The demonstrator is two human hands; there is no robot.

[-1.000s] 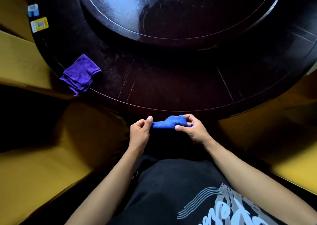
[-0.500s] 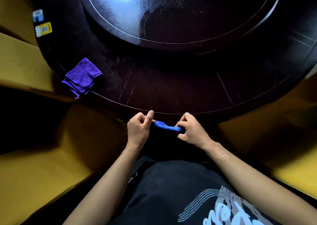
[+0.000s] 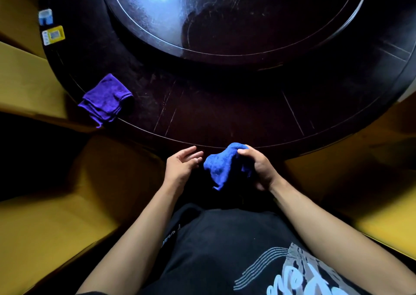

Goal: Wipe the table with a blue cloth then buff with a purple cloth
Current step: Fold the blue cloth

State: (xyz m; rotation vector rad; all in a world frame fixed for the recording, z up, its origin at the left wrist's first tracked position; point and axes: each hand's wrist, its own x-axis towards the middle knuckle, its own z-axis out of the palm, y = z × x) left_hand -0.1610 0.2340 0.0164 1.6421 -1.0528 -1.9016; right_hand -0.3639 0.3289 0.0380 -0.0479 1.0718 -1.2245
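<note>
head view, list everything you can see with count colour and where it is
table: 1, dark brown, round, fills the upper part of the view
raised centre disc: 1, dark and glossy with scratches, middle of the table
purple cloth: 1, purple, folded, at the table's left edge, touched by no hand
blue cloth: 1, blue, bunched, held just off the table's near edge
small blue item: 1, blue and white, far left rim of the table
small yellow item: 1, yellow and white, beside the blue one
left hand: 1, fingers relaxed, beside the blue cloth, holds nothing
right hand: 1, grips the blue cloth
</note>
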